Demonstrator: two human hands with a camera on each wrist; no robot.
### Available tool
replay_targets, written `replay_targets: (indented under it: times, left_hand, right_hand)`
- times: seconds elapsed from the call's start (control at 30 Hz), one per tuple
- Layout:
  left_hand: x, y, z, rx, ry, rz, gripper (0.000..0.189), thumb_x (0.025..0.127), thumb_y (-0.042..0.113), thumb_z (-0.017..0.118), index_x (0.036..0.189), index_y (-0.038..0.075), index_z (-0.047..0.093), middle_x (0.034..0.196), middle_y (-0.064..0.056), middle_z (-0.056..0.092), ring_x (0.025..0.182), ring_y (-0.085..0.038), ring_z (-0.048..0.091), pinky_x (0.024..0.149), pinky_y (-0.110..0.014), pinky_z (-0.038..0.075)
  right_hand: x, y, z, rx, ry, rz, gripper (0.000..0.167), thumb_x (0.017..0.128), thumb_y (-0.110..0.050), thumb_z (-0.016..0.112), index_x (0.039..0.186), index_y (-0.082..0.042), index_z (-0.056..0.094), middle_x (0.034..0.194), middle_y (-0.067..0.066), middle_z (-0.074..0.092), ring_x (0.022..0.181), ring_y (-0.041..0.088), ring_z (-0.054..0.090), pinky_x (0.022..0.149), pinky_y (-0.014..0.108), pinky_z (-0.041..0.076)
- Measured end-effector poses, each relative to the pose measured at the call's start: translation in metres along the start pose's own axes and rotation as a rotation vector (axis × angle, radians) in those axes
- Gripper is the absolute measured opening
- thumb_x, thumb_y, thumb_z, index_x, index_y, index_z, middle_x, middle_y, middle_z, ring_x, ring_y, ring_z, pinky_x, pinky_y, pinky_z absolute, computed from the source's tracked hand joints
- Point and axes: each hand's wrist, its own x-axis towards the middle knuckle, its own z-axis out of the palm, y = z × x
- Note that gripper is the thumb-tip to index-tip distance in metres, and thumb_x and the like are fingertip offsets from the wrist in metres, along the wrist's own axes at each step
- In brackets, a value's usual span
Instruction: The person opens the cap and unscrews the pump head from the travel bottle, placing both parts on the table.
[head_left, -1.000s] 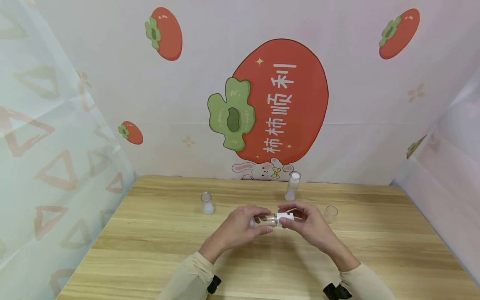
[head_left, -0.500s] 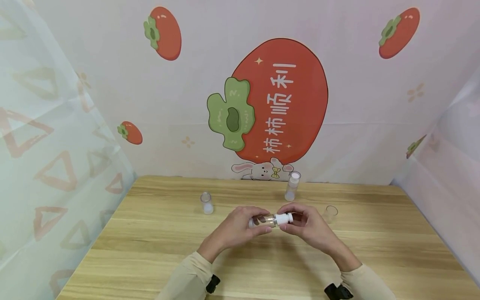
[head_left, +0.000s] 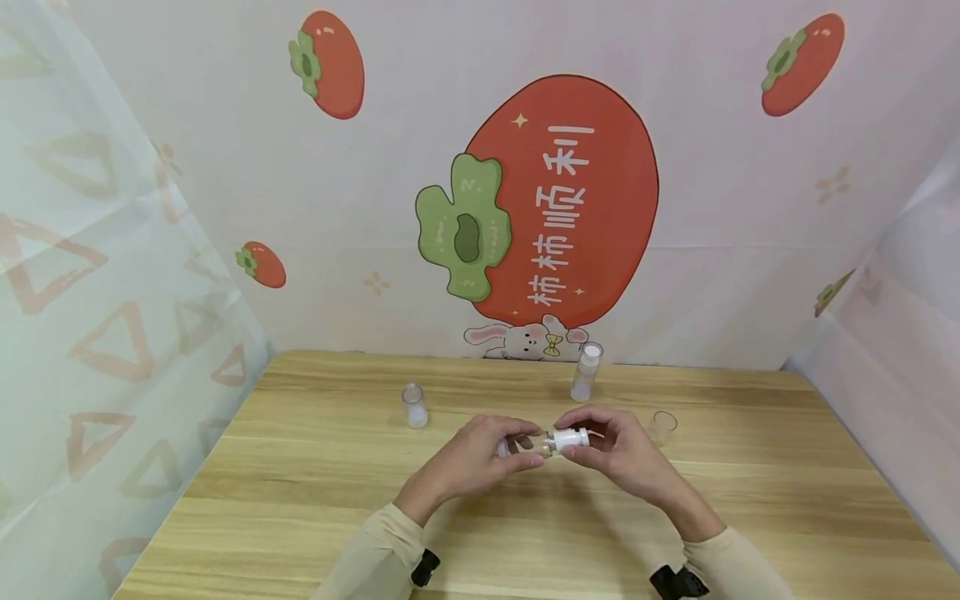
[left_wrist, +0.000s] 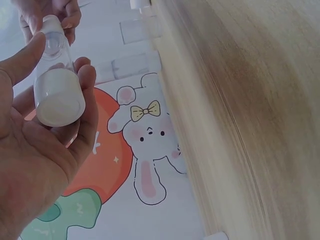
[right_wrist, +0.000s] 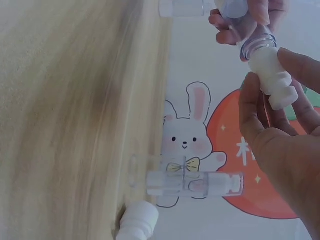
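Clear bottle sits sideways, lower centre of head view; left hand grips its body, right hand pinches its white top. Likely light, stiff, slippery; best held mid-body and collar.

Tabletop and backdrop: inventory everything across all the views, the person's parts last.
Wood-grain table: one, tan, under the hands
Held bottle: one, clear with white base, over the table
Pump head: one, white, at that bottle's mouth
Tall bottle: one, clear and white, near the back edge
Short bottle: one, clear and white, left
Open cap: one, clear, right
Plastic piece: one, white, cropped, right wrist view
Backdrop: count unclear, white, printed, behind and beside the table
Left hand: one, bare, around the held bottle
Right hand: one, bare, at the pump head
Sleeves: two, beige, forearms
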Motion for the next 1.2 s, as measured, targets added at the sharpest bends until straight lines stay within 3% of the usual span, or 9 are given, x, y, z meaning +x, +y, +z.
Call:
replay_targets:
  times: [0.2, 0.37, 0.6, 0.83, 1.0, 1.2]
  left_hand:
    - [-0.003, 0.0, -0.004, -0.009, 0.019, -0.028, 0.038, 0.097, 0.035, 0.071, 0.126, 0.011, 0.07, 0.103, 0.007, 0.071, 0.09, -0.003, 0.063, 0.083, -0.026, 0.054]
    - [-0.01, -0.002, -0.006, 0.021, 0.084, -0.063, 0.036, 0.096, 0.033, 0.072, 0.126, 0.015, 0.066, 0.111, 0.002, 0.07, 0.101, -0.009, 0.064, 0.091, -0.032, 0.053]
    - [-0.024, -0.016, -0.011, 0.0, 0.189, -0.082, 0.033, 0.095, 0.024, 0.074, 0.123, 0.014, 0.061, 0.111, 0.0, 0.067, 0.104, -0.018, 0.064, 0.092, -0.039, 0.054]
    - [-0.036, -0.031, -0.017, -0.033, 0.31, -0.113, 0.035, 0.092, 0.014, 0.076, 0.123, 0.01, 0.06, 0.109, 0.001, 0.064, 0.103, -0.022, 0.064, 0.09, -0.041, 0.054]
    - [-0.044, -0.039, -0.021, -0.037, 0.428, -0.202, 0.037, 0.089, 0.011, 0.079, 0.119, 0.009, 0.058, 0.107, -0.001, 0.063, 0.102, -0.022, 0.061, 0.085, -0.041, 0.054]
    - [-0.049, -0.048, -0.025, -0.072, 0.572, -0.302, 0.042, 0.087, 0.007, 0.08, 0.117, 0.003, 0.052, 0.11, -0.014, 0.064, 0.103, -0.03, 0.062, 0.082, -0.043, 0.056]
  right_hand:
    - [0.0, -0.003, -0.007, -0.02, 0.041, 0.011, 0.031, 0.089, 0.006, 0.073, 0.118, 0.01, 0.063, 0.116, 0.023, 0.061, 0.095, 0.018, 0.066, 0.083, 0.029, 0.058]
    - [-0.001, -0.001, -0.014, -0.119, 0.132, 0.091, 0.032, 0.088, 0.0, 0.076, 0.118, 0.004, 0.065, 0.116, 0.019, 0.064, 0.097, 0.021, 0.065, 0.083, 0.027, 0.057]
    - [-0.006, -0.003, -0.026, -0.203, 0.215, 0.177, 0.034, 0.087, 0.001, 0.077, 0.119, 0.006, 0.065, 0.114, 0.019, 0.064, 0.095, 0.026, 0.065, 0.077, 0.026, 0.058]
    - [-0.008, 0.002, -0.03, -0.291, 0.245, 0.124, 0.031, 0.086, 0.004, 0.077, 0.115, 0.006, 0.066, 0.106, 0.016, 0.067, 0.091, 0.023, 0.062, 0.073, 0.025, 0.057]
    - [-0.012, 0.008, -0.032, -0.366, 0.264, 0.105, 0.034, 0.084, 0.002, 0.08, 0.116, 0.004, 0.066, 0.107, 0.013, 0.068, 0.092, 0.022, 0.062, 0.072, 0.025, 0.057]
    - [-0.014, 0.013, -0.033, -0.431, 0.261, 0.088, 0.032, 0.084, 0.002, 0.08, 0.113, 0.003, 0.068, 0.104, 0.009, 0.069, 0.092, 0.023, 0.063, 0.073, 0.027, 0.057]
